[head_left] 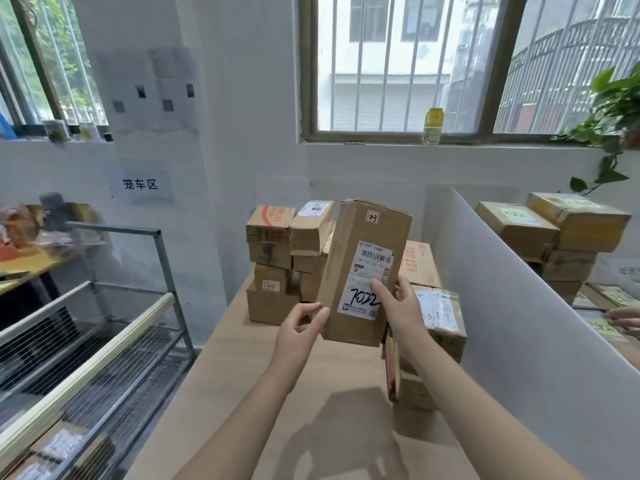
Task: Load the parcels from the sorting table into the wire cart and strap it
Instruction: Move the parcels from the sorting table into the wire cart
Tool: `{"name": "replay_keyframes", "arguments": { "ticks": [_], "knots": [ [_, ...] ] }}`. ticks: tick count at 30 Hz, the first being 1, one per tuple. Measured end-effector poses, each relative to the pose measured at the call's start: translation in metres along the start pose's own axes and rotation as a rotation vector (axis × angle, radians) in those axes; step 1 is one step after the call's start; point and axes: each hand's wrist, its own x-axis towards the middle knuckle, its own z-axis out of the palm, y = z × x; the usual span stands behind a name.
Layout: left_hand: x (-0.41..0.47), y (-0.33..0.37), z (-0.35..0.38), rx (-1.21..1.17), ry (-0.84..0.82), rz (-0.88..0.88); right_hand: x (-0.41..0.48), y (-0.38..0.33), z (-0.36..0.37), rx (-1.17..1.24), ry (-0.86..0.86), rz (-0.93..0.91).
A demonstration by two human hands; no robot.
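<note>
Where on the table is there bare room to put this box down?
Bare tabletop lies at the near end, between the wire cart and the boxes along the white divider. The far end is crowded with stacked parcels.

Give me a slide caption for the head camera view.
Left hand and right hand hold a labelled parcel above the sorting table, stacked parcels behind, wire cart at left.

Matt brown cardboard parcel with a smooth white paper label, over a pale, matt wood-grain bench, beside a dull grey metal wire cart.
</note>
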Motion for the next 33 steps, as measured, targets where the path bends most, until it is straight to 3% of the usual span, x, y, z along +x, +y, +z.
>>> {"name": "replay_keyframes", "arguments": {
  "ticks": [3, 9, 18, 26, 33],
  "knots": [
    [0.005, -0.001, -0.008, 0.111, 0.020, 0.075, -0.005, 0.008, -0.001, -0.004, -0.021, -0.003],
    [0.004, -0.002, -0.022, -0.002, -0.048, 0.109, -0.011, 0.022, 0.013, 0.005, -0.071, 0.043],
    [-0.022, -0.027, -0.103, -0.033, 0.226, -0.073, -0.023, 0.055, 0.085, -0.105, -0.281, 0.113],
    [-0.081, -0.058, -0.212, -0.017, 0.509, -0.249, -0.063, 0.101, 0.203, -0.208, -0.565, 0.190],
    [-0.115, -0.072, -0.328, -0.071, 0.664, -0.318, -0.115, 0.120, 0.326, -0.289, -0.706, 0.204]
  ]
}}
